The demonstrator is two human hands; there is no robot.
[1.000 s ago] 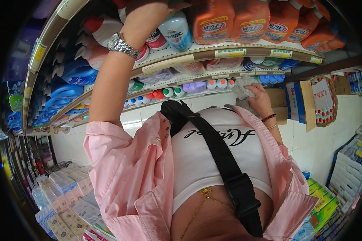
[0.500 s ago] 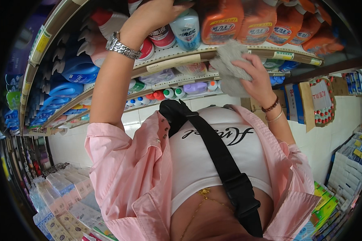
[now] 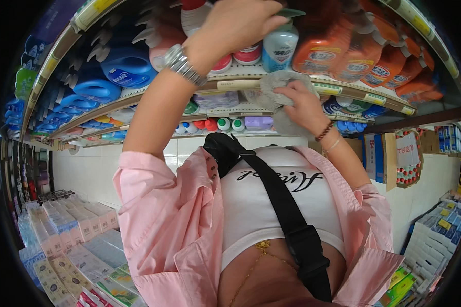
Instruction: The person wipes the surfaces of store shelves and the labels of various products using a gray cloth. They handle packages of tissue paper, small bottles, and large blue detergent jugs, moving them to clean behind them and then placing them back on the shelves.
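Observation:
My left hand (image 3: pixel 248 23), with a silver watch at its wrist, reaches over the upper shelf. Its fingers close at the teal top of a light-blue bottle (image 3: pixel 280 49), partly cut off by the picture's upper edge. Pink-red bottles (image 3: pixel 248 55) stand left of that bottle, and large orange bottles (image 3: pixel 317 53) stand to its right. A grey cloth (image 3: pixel 281 84) is gripped in my right hand (image 3: pixel 302 105), against the front edge of the shelf (image 3: pixel 235 84) below the light-blue bottle. Part of the cloth hangs down under my fingers.
Blue jugs (image 3: pixel 125 69) line the shelf at left. A lower shelf holds a purple bottle (image 3: pixel 258 123) and other small bottles. Cardboard boxes (image 3: pixel 376 156) and a pack of red-capped bottles (image 3: pixel 409 158) stand at right. Packaged tissues (image 3: pixel 71 225) are stacked at lower left.
The shelf and bottles sit further right and lower in the picture. My left hand stays at the light-blue bottle's top. My right hand and the cloth have shifted left along the shelf edge.

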